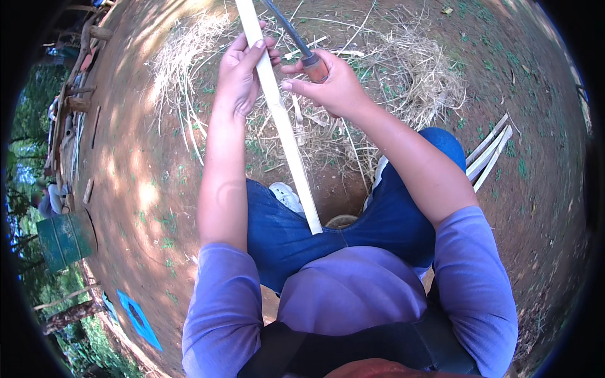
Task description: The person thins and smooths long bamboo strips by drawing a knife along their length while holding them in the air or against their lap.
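**Shaving a pale strip with a knife, seated over a heap of peelings**

The left hand (241,74) is clenched around a long pale strip of split wood or bamboo (282,120), thumb pressed on its upper face, fingers wrapped behind. The strip runs from above that hand, out of the top of the picture, down past the wrist to its cut end, which rests on the person's blue-trousered lap (296,236). Just to the right of the left hand, nearly touching it, the right hand (331,85) grasps the reddish-brown handle of a knife (301,45); the dark blade slants up and away to the left, lying close to the strip's edge above the left hand. Whether the blade touches the strip cannot be told.

The step in hand looks like paring or thinning the strip's edge, with the strip steadied between left grip and lap. The next stroke seems to call for a firm left hold, a shallow blade angle and a cut led away from the left thumb, which sits close to the blade's path.

Beyond both hands, on the bare reddish ground, lies a wide heap of dry shavings (391,82). Right of the right forearm, past the knee, a few more pale strips (488,154) lie side by side. Far off to the left of the left elbow stand a green box (63,238) and a blue frame (138,320) on the ground.
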Motion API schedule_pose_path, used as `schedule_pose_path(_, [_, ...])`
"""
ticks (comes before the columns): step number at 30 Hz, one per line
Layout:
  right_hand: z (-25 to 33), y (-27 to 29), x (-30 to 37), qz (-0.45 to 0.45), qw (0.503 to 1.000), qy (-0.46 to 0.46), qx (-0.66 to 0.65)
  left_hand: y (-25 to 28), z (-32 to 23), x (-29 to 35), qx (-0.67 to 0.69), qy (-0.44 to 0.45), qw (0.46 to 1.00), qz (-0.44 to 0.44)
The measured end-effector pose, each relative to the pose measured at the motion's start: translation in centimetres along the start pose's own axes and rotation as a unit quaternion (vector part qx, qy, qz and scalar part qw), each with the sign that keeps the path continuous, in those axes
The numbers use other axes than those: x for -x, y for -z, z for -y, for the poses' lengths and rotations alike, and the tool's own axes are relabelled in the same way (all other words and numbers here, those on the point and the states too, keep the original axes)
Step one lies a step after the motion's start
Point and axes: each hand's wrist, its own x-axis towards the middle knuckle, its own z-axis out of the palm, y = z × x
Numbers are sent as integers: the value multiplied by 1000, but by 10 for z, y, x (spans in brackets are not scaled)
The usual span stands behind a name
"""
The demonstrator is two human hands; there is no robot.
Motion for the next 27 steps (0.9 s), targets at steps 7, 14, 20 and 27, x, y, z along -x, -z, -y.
schedule_pose_path(7, [5,16,5,-44,996,-81,-19,50,-29,2,129,-140,959,-209])
schedule_pose_path(14, [-5,-8,26,86,986,-122,77,66,-51,6,218,-256,919,-205])
schedule_pose_path(20, [-9,-27,32,101,976,-21,193,59,-60,11,144,-306,915,-222])
schedule_pose_path(27, [-26,-23,13,83,973,0,215,61,-64,13,131,-326,908,-230])
